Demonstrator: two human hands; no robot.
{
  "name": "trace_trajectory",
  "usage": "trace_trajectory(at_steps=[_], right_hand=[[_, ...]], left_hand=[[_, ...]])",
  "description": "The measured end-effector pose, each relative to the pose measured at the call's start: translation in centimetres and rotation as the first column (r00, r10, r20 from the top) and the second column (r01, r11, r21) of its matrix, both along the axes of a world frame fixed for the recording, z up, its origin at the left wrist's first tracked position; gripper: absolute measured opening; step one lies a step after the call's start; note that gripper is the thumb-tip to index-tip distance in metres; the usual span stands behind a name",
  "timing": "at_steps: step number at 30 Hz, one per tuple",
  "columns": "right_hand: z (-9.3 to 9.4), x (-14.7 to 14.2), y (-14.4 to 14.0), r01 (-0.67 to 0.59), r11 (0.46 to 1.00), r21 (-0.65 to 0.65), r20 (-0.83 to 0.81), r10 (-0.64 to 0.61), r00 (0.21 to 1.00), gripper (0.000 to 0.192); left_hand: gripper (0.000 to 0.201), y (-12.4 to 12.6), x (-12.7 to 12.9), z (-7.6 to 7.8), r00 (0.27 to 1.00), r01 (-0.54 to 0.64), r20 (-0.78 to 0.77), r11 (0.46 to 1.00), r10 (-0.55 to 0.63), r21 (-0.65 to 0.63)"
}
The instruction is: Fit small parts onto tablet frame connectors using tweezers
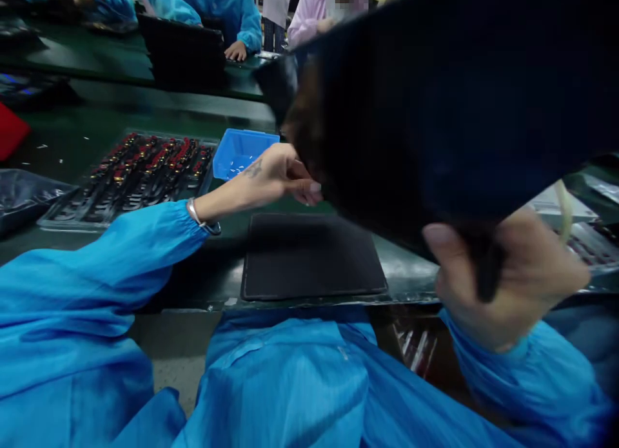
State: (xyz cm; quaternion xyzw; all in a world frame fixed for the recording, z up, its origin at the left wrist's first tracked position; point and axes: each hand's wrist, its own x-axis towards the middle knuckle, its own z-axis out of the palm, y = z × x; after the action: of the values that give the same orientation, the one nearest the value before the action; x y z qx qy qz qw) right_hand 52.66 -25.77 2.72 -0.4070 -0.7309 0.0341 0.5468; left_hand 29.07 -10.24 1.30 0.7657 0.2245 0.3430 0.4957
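A large, dark, blurred bag-like thing [416, 113] fills the upper right, looking like black plastic; its exact kind is unclear. My right hand [512, 274] is closed on its lower edge, with a dark fold between thumb and fingers. My left hand [285, 177] has curled fingers close to the lower left side of the dark thing. Whatever those fingertips pinch, if anything, is hidden. Below both hands lies a black rectangular mat [314, 258] with a stitched border. Just behind my left wrist stands a blue plastic box [246, 138] with small white pieces inside.
A clear tray [72, 224] with rows of small red, black and gold parts lies left. Beside it are a dark plastic bag [29, 196] and a red object [10, 132]. Co-workers in blue sit across the bench, near a black stack [186, 51]. Another parts tray [592, 242] is right.
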Motion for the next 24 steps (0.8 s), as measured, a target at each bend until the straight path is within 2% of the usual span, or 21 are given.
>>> trace_trajectory(at_steps=[1,3,5,6,8,10,11,13,16,18,20,22,24], right_hand=[[-0.1,-0.3,-0.2,-0.08,0.996,0.036,0.181,0.072,0.981,0.049],[-1.0,-0.7,-0.5,-0.232,0.967,0.104,0.472,0.158,0.867,0.047],[-2.5,-0.7,-0.3,-0.318,0.931,0.177,0.614,0.148,0.775,0.037],[-3.4,-0.5,-0.1,-0.333,0.919,0.21,0.664,0.116,0.739,0.033],[-5.1,-0.1,0.2,-0.314,0.92,0.234,0.704,0.063,0.707,0.029],[-6.5,0.3,0.3,-0.286,0.932,0.221,0.726,0.038,0.686,0.03],[-7.0,0.3,0.3,-0.275,0.939,0.205,0.742,0.034,0.67,0.031],[-7.8,0.2,0.0,-0.261,0.952,0.16,0.769,0.046,0.637,0.032],[-8.8,-0.4,-0.4,-0.26,0.962,0.088,0.776,0.098,0.623,0.031],[-9.4,-0.7,-0.5,-0.271,0.962,0.028,0.758,0.156,0.633,0.032],[-10.1,-0.9,-0.5,-0.267,0.963,-0.026,0.734,0.2,0.649,0.033],[-10.6,-0.9,-0.4,-0.261,0.965,-0.04,0.716,0.21,0.666,0.033],[-10.9,-0.7,-0.5,-0.258,0.966,-0.01,0.7,0.191,0.688,0.034]], left_hand=[[0.025,0.4,-0.3,-0.4,1.0,-0.026,-0.012,0.999,0.027,0.04],[0.034,1.0,-1.1,-1.9,0.998,-0.035,-0.052,0.997,0.039,0.076],[0.042,1.2,-2.4,-3.5,0.994,-0.024,-0.101,0.998,0.029,0.057],[0.042,1.0,-3.4,-4.3,0.986,-0.064,-0.147,0.996,0.073,0.064],[0.036,0.4,-5.5,-5.5,0.92,-0.22,-0.292,0.961,0.262,0.169],[0.036,-0.6,-7.6,-6.3,0.771,-0.328,-0.444,0.881,0.458,0.34],[0.041,-1.2,-8.5,-6.5,0.698,-0.334,-0.498,0.849,0.515,0.41],[0.051,-2.4,-9.8,-7.0,0.617,-0.316,-0.554,0.82,0.559,0.476],[0.06,-3.9,-10.4,-7.8,0.565,-0.298,-0.588,0.808,0.579,0.509],[0.062,-4.7,-10.1,-8.2,0.557,-0.304,-0.6,0.813,0.575,0.497],[0.062,-5.2,-9.6,-8.4,0.584,-0.335,-0.607,0.841,0.539,0.425],[0.063,-5.6,-8.9,-8.0,0.646,-0.407,-0.591,0.873,0.483,0.269],[0.063,-6.0,-7.9,-7.2,0.751,-0.479,-0.52,0.878,0.407,-0.004]])
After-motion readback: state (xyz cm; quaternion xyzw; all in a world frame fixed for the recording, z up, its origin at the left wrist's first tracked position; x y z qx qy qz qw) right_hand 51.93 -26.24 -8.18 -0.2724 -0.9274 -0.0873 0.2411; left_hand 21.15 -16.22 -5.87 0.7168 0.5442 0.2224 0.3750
